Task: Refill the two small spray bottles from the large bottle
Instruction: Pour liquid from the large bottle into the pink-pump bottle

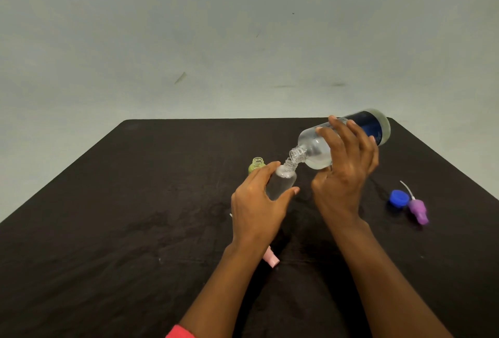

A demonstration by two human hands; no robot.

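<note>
My right hand (344, 173) grips the large clear bottle (316, 152) with a blue label, tipped far over so its open neck points down to the left. The neck meets the open mouth of a small clear spray bottle (282, 181), which my left hand (256, 206) holds tilted above the table. A small green bottle (256, 165) without a cap stands just behind my left fingers.
A black cloth covers the table (135, 202). At the right lie a blue cap (399, 198) and a purple spray head (418, 209) with its tube. A pink spray head (271, 260) lies partly hidden under my left wrist.
</note>
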